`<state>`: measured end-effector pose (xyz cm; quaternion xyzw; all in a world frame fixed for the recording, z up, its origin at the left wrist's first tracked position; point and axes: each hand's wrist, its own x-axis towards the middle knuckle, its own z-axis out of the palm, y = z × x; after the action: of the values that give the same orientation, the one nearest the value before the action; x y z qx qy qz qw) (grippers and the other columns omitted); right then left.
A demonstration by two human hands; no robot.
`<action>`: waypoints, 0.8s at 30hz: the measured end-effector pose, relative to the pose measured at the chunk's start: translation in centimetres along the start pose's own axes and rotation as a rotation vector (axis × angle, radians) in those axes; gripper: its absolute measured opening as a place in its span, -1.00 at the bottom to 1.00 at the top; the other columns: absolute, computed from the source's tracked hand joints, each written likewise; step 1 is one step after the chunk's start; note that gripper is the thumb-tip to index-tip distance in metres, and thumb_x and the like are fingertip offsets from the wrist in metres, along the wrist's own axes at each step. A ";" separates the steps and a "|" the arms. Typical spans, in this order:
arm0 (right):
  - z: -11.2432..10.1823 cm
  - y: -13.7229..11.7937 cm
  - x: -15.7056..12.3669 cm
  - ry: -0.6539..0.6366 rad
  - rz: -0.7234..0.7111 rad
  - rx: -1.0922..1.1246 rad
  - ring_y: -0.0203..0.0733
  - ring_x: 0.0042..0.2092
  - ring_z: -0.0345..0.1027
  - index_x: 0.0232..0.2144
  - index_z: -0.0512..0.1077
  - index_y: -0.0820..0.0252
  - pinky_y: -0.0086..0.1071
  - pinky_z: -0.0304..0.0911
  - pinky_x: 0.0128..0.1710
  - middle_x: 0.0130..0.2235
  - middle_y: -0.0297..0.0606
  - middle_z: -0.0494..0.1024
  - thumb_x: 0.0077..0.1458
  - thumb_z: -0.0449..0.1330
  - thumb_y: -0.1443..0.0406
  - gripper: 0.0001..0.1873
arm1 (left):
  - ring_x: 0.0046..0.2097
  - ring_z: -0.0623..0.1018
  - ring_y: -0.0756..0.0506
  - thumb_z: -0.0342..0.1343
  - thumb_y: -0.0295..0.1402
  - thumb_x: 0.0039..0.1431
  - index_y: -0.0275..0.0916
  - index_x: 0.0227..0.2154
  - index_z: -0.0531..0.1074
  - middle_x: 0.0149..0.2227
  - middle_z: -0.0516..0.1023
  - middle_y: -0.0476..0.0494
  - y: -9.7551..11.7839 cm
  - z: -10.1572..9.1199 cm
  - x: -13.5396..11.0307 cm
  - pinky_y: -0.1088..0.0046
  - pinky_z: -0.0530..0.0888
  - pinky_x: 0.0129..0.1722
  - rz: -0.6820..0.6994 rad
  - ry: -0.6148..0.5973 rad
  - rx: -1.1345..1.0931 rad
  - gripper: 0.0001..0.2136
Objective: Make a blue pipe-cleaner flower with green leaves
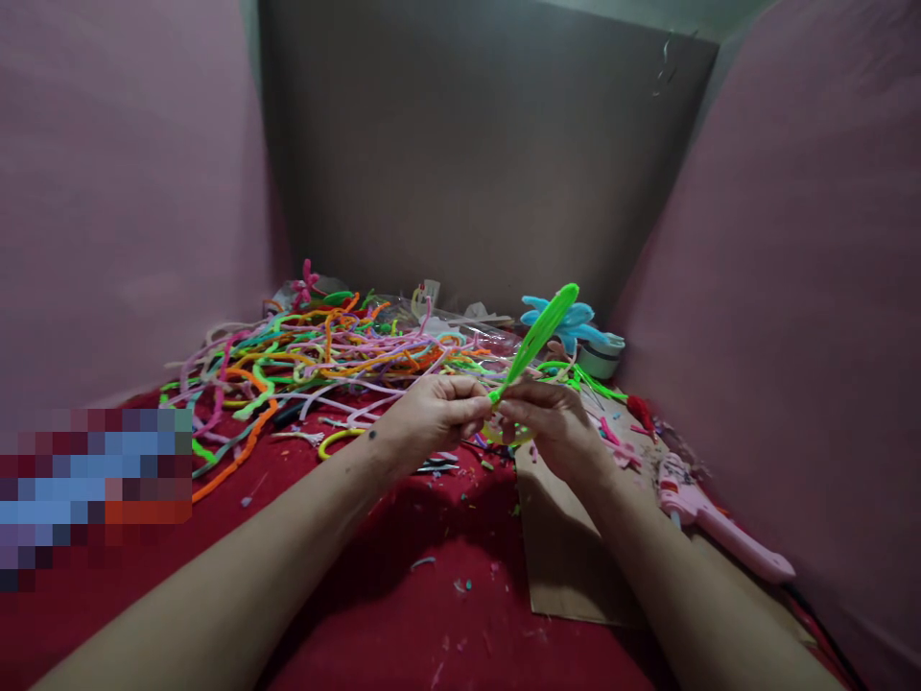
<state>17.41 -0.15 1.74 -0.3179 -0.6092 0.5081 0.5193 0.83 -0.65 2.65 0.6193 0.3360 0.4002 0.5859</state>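
Note:
A bright green leaf shape of pipe cleaner (541, 333) rises slanting to the right from between my two hands. My left hand (450, 411) pinches its narrow lower end between thumb and fingers. Close against it, my right hand (551, 415) is closed on the same lower end, just to the right. Behind and beneath the fingers, a yellow transparent round thing (507, 431) shows in part. A blue pipe-cleaner flower (565, 321) lies beyond the green leaf. Below my left hand, small scissors (438, 464) rest on the red cloth, partly hidden.
A tangled heap of many-coloured pipe cleaners (288, 355) covers the back left. On the right lie a pink glue gun (726, 528), with its cord, and a brown cardboard sheet (568, 566). Scraps dot the red cloth (403, 614). Pink panels (122, 192) stand on both sides.

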 end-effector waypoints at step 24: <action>0.8 1.3 0.1 -0.046 0.189 0.364 -0.29 -0.48 0.29 -0.51 0.52 0.15 -0.39 0.19 -0.43 -0.51 -0.33 0.50 -0.36 0.39 0.25 -0.77 | -0.74 -0.06 0.21 0.07 -0.35 0.08 -0.33 -0.49 0.31 -0.70 0.19 0.15 -0.8 -0.2 0.0 0.69 0.01 -0.75 -0.173 -0.236 -0.366 -0.86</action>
<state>16.43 0.06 0.59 -0.2629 -0.4864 0.6635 0.5041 0.65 -0.53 1.89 0.5140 0.2387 0.3277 0.7559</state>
